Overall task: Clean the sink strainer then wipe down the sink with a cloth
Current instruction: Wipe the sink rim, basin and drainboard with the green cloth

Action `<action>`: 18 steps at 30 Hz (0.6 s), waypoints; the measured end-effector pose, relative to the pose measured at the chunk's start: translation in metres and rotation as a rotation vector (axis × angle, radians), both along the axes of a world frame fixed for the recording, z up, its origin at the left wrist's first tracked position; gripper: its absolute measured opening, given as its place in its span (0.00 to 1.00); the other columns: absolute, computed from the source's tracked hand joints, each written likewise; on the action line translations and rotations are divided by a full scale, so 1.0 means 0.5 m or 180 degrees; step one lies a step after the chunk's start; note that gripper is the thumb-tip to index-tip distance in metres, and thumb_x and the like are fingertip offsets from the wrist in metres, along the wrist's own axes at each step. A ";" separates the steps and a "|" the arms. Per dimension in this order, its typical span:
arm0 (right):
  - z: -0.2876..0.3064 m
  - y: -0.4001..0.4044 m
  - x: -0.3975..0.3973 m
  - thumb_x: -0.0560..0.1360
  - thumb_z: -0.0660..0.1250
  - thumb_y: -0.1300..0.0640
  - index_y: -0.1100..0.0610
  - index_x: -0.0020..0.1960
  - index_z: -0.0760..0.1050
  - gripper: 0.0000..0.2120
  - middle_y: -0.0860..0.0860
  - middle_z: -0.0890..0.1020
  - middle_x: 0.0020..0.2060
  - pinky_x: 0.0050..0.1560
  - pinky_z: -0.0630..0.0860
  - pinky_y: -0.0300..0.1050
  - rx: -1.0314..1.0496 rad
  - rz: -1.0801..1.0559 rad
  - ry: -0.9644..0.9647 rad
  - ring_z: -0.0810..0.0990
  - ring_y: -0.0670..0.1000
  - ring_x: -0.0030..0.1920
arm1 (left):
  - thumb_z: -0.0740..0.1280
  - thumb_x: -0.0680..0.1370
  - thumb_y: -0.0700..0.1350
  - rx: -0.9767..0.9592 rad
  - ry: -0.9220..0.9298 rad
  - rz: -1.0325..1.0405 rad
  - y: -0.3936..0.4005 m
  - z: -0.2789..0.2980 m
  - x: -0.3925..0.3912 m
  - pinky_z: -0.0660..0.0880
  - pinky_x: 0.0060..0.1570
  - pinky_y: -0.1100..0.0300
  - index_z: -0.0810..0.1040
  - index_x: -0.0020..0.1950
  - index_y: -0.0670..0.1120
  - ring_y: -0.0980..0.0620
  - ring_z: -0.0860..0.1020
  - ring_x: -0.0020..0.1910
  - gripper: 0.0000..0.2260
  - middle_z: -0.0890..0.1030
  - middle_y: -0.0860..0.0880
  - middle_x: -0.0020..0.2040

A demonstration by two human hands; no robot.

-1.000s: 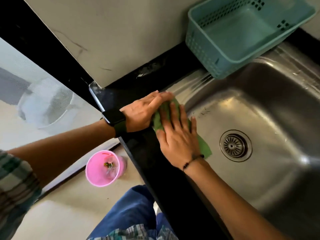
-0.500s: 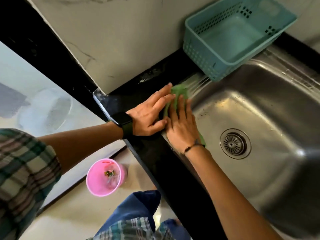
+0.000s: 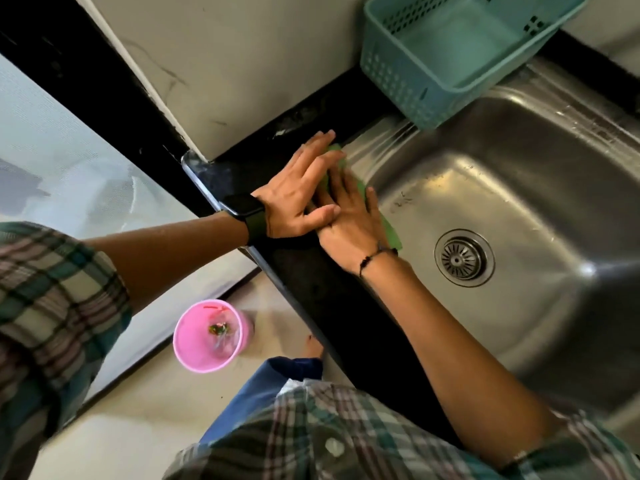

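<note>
Green cleaning cloth [image 3: 390,233] lies pressed on the left rim of a stainless-steel sink [image 3: 519,188], pinned flat beneath a right hand [image 3: 349,216] with straight fingers. Overlapping it, the left hand [image 3: 301,192], fingers extended, presses too. Nearby, the sink strainer [image 3: 459,259] sits in the drain; a teal basket [image 3: 446,46] rests behind.

Your stacked hands hide most of the green cloth [image 3: 392,233]. Teal basket [image 3: 408,81] is cut off at top edge. Pink cup [image 3: 194,344] contents too small to identify.
</note>
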State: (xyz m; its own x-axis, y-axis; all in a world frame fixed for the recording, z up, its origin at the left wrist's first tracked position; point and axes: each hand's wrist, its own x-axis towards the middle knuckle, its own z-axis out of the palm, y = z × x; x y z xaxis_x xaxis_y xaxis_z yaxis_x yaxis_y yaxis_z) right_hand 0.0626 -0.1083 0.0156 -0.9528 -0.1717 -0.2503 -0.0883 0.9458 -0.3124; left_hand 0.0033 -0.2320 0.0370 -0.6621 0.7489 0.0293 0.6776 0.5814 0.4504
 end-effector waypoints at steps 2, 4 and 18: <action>0.009 0.029 0.096 0.76 0.39 0.44 0.50 0.76 0.45 0.29 0.52 0.50 0.76 0.75 0.51 0.56 -0.0089 0.0159 0.0258 0.49 0.52 0.76 | 0.55 0.73 0.62 -0.0030 -0.0070 0.0007 0.000 0.001 0.001 0.58 0.71 0.42 0.60 0.70 0.35 0.37 0.54 0.74 0.37 0.56 0.33 0.73; 0.028 0.058 0.187 0.75 0.41 0.43 0.48 0.75 0.51 0.29 0.52 0.58 0.75 0.74 0.54 0.52 -0.0398 0.0107 0.0147 0.55 0.51 0.75 | 0.57 0.72 0.60 0.0019 -0.0170 -0.0007 -0.005 0.001 -0.004 0.59 0.71 0.43 0.59 0.71 0.35 0.38 0.54 0.74 0.36 0.56 0.34 0.73; -0.017 -0.003 0.065 0.77 0.44 0.45 0.51 0.75 0.44 0.29 0.50 0.46 0.77 0.74 0.45 0.55 -0.0114 -0.0214 0.0343 0.43 0.50 0.76 | 0.54 0.72 0.61 0.0039 -0.0140 0.0114 -0.002 0.002 -0.001 0.52 0.73 0.43 0.58 0.71 0.35 0.40 0.53 0.74 0.37 0.58 0.35 0.73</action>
